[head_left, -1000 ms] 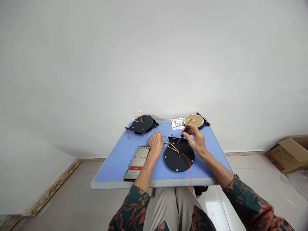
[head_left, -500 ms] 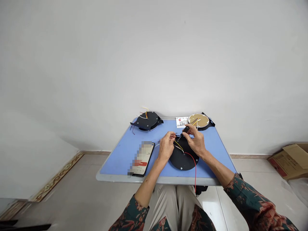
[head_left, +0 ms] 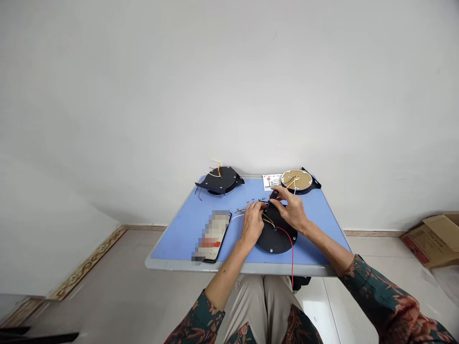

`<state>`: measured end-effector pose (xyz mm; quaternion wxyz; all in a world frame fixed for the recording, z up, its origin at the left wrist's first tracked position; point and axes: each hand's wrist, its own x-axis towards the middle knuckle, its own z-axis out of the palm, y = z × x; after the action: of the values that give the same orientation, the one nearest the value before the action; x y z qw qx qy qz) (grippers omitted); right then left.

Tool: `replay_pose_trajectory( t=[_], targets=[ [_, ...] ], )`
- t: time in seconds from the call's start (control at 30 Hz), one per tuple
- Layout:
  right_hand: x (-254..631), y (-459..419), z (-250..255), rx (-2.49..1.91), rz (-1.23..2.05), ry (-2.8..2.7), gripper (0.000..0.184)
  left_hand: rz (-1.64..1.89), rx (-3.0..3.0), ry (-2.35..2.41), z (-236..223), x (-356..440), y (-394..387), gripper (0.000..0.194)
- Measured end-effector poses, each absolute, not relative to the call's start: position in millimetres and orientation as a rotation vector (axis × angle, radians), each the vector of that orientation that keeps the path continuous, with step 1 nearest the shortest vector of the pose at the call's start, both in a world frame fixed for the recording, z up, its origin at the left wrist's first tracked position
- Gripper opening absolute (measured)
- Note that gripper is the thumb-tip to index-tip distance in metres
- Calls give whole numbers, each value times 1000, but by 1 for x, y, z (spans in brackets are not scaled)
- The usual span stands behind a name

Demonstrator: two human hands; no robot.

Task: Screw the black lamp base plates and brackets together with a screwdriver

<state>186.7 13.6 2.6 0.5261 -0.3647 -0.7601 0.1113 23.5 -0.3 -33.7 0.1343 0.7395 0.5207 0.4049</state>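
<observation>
Right hand (head_left: 292,210) pinched a small black-handled tool (head_left: 274,194) above a round black plate (head_left: 276,241). Left hand (head_left: 253,223) curled at the plate's upper edge; what it gripped was hidden. Yellow wires (head_left: 268,220) and a red wire (head_left: 287,234) crossed the plate, on a blue table (head_left: 179,243). Printed sheet (head_left: 271,181) too small to read. Both forearms reached forward.

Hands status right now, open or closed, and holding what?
Left hand: closed at the black disc's upper edge; can't tell what it holds.
Right hand: closed, holding a black-handled screwdriver.
</observation>
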Motion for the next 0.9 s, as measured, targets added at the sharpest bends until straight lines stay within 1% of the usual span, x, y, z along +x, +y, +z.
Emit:
replay_pose_trajectory(
  t=[0.13,0.27,0.57,0.77,0.9],
  targets=[
    [183,22,12,-858,230,-1945,28,1172,2166,1527,-38,24,1,25],
    [176,34,21,-883,220,-2009,31,1146,2176,1542,-39,24,2,26],
    [177,42,31,-954,374,-2005,36,1168,2167,1553,-39,27,-1,29],
    [187,44,41,-947,375,-2094,41,1135,2178,1430,-36,29,2,27],
    [201,36,44,-978,369,-2111,41,1083,2216,1295,-32,32,5,26]
  ],
)
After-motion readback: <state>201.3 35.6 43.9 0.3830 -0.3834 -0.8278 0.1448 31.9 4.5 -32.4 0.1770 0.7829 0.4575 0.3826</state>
